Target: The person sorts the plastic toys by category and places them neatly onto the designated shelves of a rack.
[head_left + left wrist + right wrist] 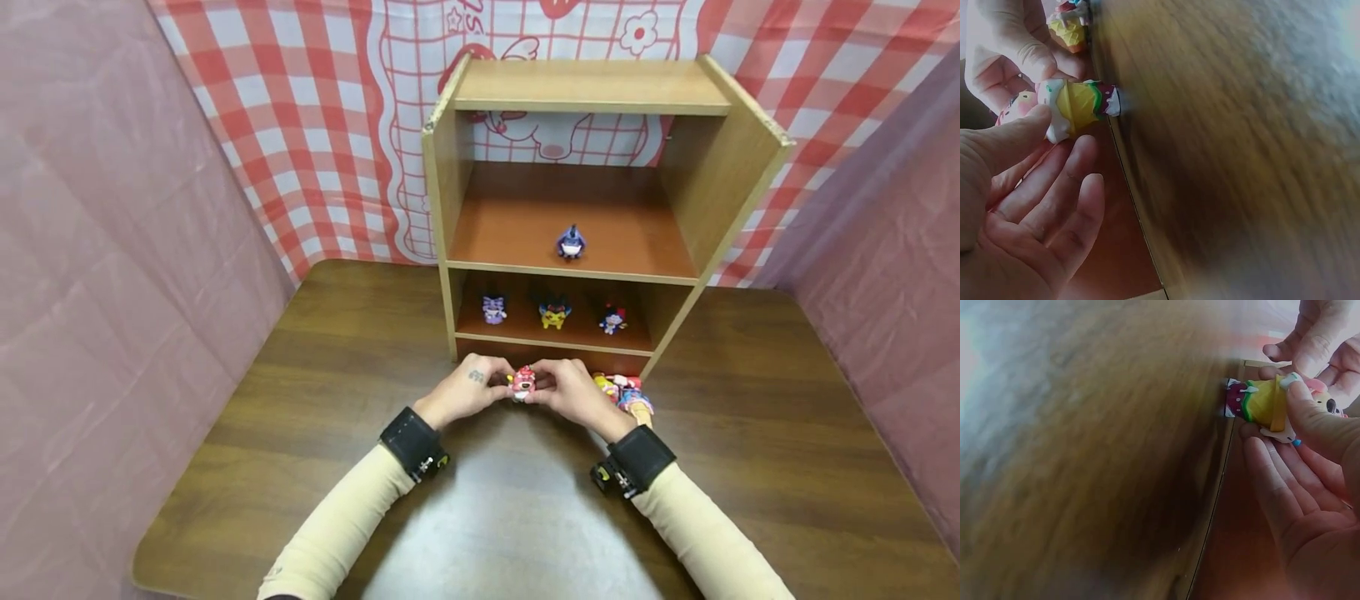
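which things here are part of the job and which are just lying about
Likely part of the job:
- held figurine, pinched by left hand and right hand
- wooden shelf unit
- four shelf figurines
- loose figurines by the right hand

Just around:
- checked cloth behind
- pink drapes

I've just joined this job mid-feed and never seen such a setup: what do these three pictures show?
There's no machine here: a person works bare-handed. The wide picture looks down from the head; the two close ones are taken from the left and right wrists. The left hand and right hand together pinch a small pink-headed figurine with a yellow, waffle-patterned body. Beside the right wrist, more colourful figurines are on the brown wood-grain table. Four small figurines sit in the pale-sided, reddish-shelved wooden unit.
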The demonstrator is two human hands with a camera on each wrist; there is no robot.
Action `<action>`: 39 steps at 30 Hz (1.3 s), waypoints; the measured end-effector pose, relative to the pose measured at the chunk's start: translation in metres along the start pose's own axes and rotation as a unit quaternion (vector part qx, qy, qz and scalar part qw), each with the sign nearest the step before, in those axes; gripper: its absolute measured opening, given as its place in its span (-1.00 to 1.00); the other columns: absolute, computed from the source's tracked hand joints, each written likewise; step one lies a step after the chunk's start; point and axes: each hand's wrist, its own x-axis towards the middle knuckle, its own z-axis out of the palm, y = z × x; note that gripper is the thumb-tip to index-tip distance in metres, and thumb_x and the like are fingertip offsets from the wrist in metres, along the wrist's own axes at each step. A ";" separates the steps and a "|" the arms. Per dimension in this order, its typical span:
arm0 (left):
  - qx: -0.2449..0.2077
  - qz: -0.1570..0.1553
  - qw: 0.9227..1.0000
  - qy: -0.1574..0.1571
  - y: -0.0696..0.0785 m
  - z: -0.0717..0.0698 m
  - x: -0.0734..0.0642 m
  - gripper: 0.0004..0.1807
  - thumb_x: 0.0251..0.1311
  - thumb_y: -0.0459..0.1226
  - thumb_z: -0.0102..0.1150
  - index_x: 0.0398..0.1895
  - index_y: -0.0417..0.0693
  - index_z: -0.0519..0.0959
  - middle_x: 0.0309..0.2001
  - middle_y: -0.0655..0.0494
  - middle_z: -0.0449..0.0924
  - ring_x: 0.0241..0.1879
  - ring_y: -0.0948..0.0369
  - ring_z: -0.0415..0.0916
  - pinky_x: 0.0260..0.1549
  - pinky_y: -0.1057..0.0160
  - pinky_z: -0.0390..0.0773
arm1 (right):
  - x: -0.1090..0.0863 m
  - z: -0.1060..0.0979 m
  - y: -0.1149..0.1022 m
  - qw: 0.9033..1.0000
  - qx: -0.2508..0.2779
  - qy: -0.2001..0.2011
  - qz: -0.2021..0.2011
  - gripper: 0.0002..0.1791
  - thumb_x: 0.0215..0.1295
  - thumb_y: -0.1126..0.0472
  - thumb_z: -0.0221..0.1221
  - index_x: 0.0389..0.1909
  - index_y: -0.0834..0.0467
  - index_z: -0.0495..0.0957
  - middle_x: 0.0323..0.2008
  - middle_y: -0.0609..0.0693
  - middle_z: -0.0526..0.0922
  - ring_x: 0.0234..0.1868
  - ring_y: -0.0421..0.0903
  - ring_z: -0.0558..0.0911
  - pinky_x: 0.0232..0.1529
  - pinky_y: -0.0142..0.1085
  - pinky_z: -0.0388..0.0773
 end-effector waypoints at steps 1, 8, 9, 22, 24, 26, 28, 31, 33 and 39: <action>0.001 -0.001 1.000 0.001 0.000 -0.001 -0.001 -0.81 0.09 -0.35 0.35 -0.20 -0.14 0.66 -0.31 0.06 0.72 -0.36 0.31 0.60 -0.33 0.29 0.65 | 0.002 0.001 0.000 1.000 0.001 0.001 0.000 -0.72 -0.04 0.34 0.45 -0.28 0.31 0.64 -0.38 0.15 0.75 -0.35 -0.08 0.71 -0.34 -0.23 0.70; 0.008 -0.023 1.000 0.007 -0.004 -0.007 -0.005 -0.84 0.11 -0.36 0.33 -0.21 -0.13 0.66 -0.39 0.10 0.71 -0.42 0.33 0.58 -0.40 0.36 0.60 | 0.010 0.008 -0.001 1.000 0.008 -0.002 0.002 -0.71 -0.02 0.35 0.43 -0.25 0.33 0.63 -0.37 0.15 0.74 -0.35 -0.08 0.71 -0.33 -0.25 0.70; 0.008 -0.026 1.000 0.007 -0.004 -0.007 -0.006 -0.83 0.12 -0.35 0.33 -0.21 -0.13 0.66 -0.39 0.10 0.71 -0.42 0.32 0.58 -0.40 0.36 0.60 | 0.011 0.009 -0.002 1.000 0.008 -0.002 0.004 -0.72 -0.01 0.34 0.43 -0.25 0.33 0.63 -0.37 0.15 0.74 -0.35 -0.09 0.71 -0.33 -0.25 0.70; 0.022 -0.002 0.999 0.025 -0.007 -0.009 -0.008 -0.83 0.13 -0.34 0.32 -0.20 -0.15 0.65 -0.33 0.09 0.71 -0.35 0.33 0.59 -0.30 0.32 0.63 | 0.012 0.010 -0.006 1.000 0.019 -0.005 -0.004 -0.71 0.03 0.35 0.40 -0.21 0.35 0.61 -0.33 0.17 0.73 -0.32 -0.07 0.70 -0.28 -0.21 0.69; 0.021 0.008 0.999 0.027 -0.006 -0.009 -0.007 -0.83 0.14 -0.35 0.31 -0.19 -0.16 0.64 -0.31 0.07 0.71 -0.32 0.32 0.59 -0.27 0.31 0.63 | 0.011 0.009 -0.007 1.000 0.026 0.002 0.002 -0.70 0.02 0.37 0.41 -0.20 0.36 0.61 -0.32 0.19 0.73 -0.32 -0.06 0.70 -0.29 -0.21 0.69; 0.018 0.019 0.999 0.035 -0.006 -0.009 -0.007 -0.82 0.14 -0.35 0.31 -0.18 -0.18 0.64 -0.28 0.05 0.71 -0.30 0.28 0.60 -0.25 0.29 0.63 | 0.010 0.008 -0.006 0.999 0.041 0.013 0.007 -0.68 0.01 0.38 0.41 -0.18 0.38 0.61 -0.31 0.21 0.73 -0.32 -0.04 0.71 -0.30 -0.21 0.69; 0.011 0.026 0.998 0.048 -0.005 -0.011 -0.006 -0.82 0.14 -0.36 0.31 -0.18 -0.19 0.64 -0.28 0.04 0.71 -0.29 0.27 0.61 -0.24 0.28 0.63 | 0.010 0.006 -0.007 0.998 0.055 0.023 0.007 -0.68 0.02 0.40 0.40 -0.17 0.39 0.61 -0.29 0.23 0.72 -0.31 -0.03 0.71 -0.30 -0.21 0.69; 0.002 0.035 0.997 0.068 -0.002 -0.014 -0.004 -0.82 0.13 -0.37 0.32 -0.19 -0.18 0.64 -0.28 0.04 0.71 -0.29 0.27 0.61 -0.24 0.28 0.63 | 0.011 0.002 -0.009 0.997 0.063 0.036 -0.002 -0.69 0.03 0.40 0.40 -0.17 0.40 0.61 -0.27 0.23 0.71 -0.30 -0.02 0.71 -0.29 -0.21 0.69; -0.005 0.039 0.996 0.075 0.000 -0.017 -0.003 -0.83 0.12 -0.38 0.31 -0.19 -0.18 0.64 -0.27 0.05 0.71 -0.29 0.29 0.60 -0.25 0.28 0.64 | 0.013 -0.001 -0.011 0.997 0.057 0.043 -0.009 -0.69 0.03 0.39 0.40 -0.18 0.39 0.62 -0.27 0.22 0.72 -0.31 -0.04 0.71 -0.29 -0.21 0.69; -0.004 0.049 0.995 0.084 0.006 -0.028 0.000 -0.81 0.12 -0.37 0.32 -0.18 -0.19 0.65 -0.24 0.04 0.71 -0.26 0.28 0.60 -0.22 0.26 0.63 | 0.014 -0.011 -0.026 0.997 0.031 0.063 -0.037 -0.71 0.03 0.36 0.40 -0.19 0.36 0.64 -0.30 0.18 0.73 -0.34 -0.06 0.70 -0.31 -0.15 0.69</action>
